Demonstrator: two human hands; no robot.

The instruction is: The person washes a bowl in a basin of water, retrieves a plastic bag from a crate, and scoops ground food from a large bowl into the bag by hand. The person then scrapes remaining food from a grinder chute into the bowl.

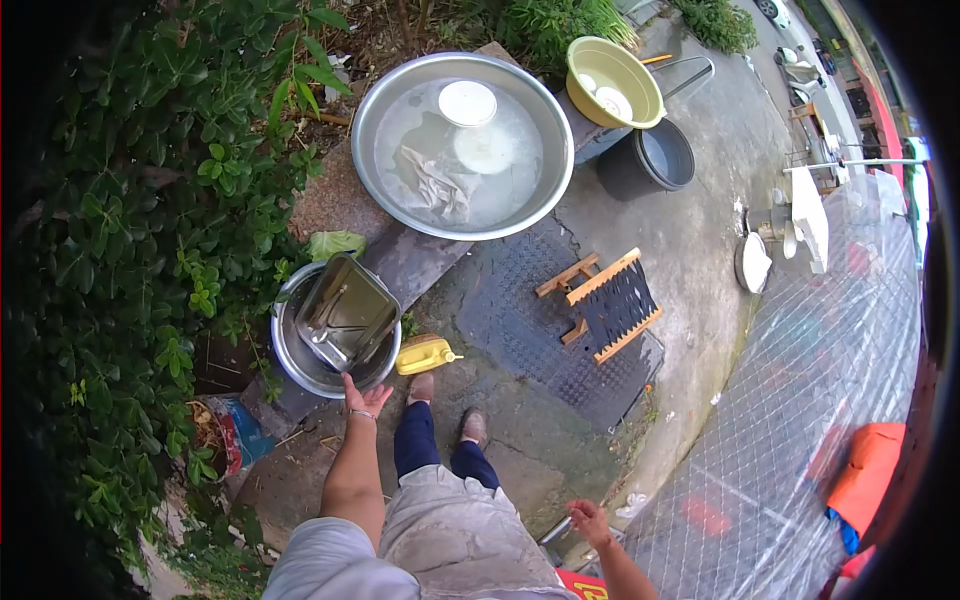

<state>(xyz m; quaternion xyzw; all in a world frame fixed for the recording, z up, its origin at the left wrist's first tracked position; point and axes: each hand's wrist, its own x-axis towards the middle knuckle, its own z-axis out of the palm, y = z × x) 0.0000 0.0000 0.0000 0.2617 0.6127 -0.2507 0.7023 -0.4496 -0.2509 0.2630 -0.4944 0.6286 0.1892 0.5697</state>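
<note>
My left hand (366, 398) is stretched out with its fingers apart, at the near rim of a round metal basin (283, 345). Nothing shows in that hand; whether it touches the rim I cannot tell. Inside the basin a rectangular metal pan (368, 312) rests at a tilt. My right hand (590, 521) hangs low at my right side, its fingers loosely bent and apart, holding nothing visible. A yellow plastic jug (425, 355) lies beside the basin, just ahead of my feet.
A large metal basin (364, 165) holds cloudy water, a white cloth (436, 188) and a white bowl (467, 103). Behind it are a yellow-green tub (640, 75) and a dark bucket (620, 170). A wooden folding stool (618, 305) stands right. Bushes (120, 250) line the left; plastic sheeting (780, 400) covers the right.
</note>
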